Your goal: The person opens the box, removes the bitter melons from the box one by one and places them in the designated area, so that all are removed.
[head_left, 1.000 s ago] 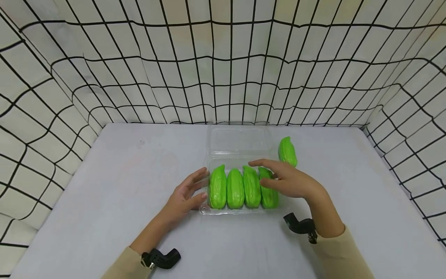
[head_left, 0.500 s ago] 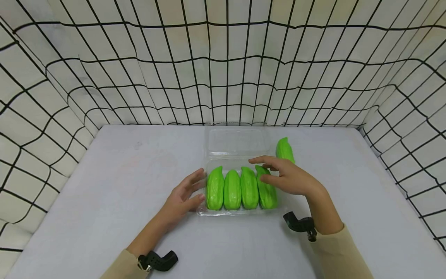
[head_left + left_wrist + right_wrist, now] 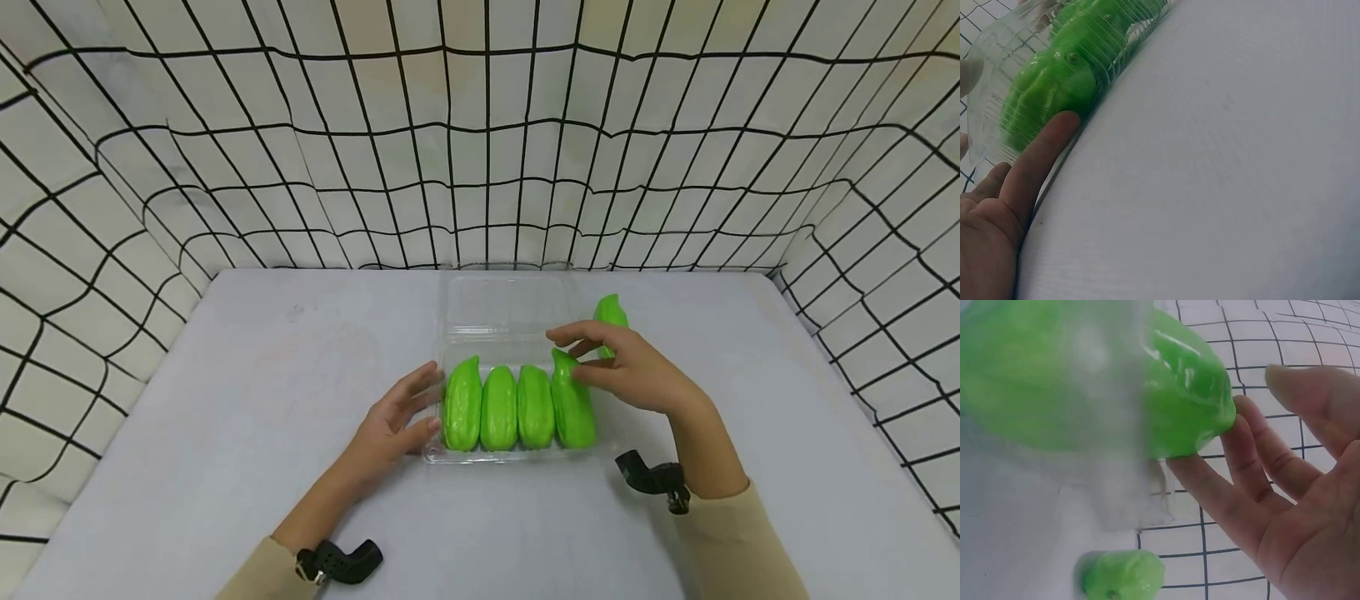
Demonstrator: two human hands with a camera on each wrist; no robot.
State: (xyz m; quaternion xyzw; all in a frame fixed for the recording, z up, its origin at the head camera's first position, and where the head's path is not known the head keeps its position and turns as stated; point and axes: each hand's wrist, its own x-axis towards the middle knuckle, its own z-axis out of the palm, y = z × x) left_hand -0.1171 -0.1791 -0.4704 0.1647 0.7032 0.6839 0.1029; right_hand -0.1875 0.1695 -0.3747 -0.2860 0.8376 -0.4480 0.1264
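Note:
Several green ridged gourds stand side by side in a clear plastic clamshell box (image 3: 517, 457), its lid (image 3: 510, 302) laid back. My left hand (image 3: 397, 421) lies along the left side of the box, fingers extended; in the left wrist view one finger touches the clear wall beside a gourd (image 3: 1054, 87). My right hand (image 3: 630, 367) is over the box's right side, fingers loosely bent at the upper end of the rightmost gourd (image 3: 573, 408). In the right wrist view, fingertips meet the tip of that gourd (image 3: 1188, 394) while the thumb stands apart.
One more gourd (image 3: 611, 311) lies on the white table (image 3: 315, 350) to the right of the lid, partly hidden by my right hand. Black netting (image 3: 487, 158) over white walls encloses the back and sides of the table.
My right hand has moved slightly up and to the right, covering more of the loose gourd. The rightmost gourd's tip now stands a little higher. My left hand stays at the box.

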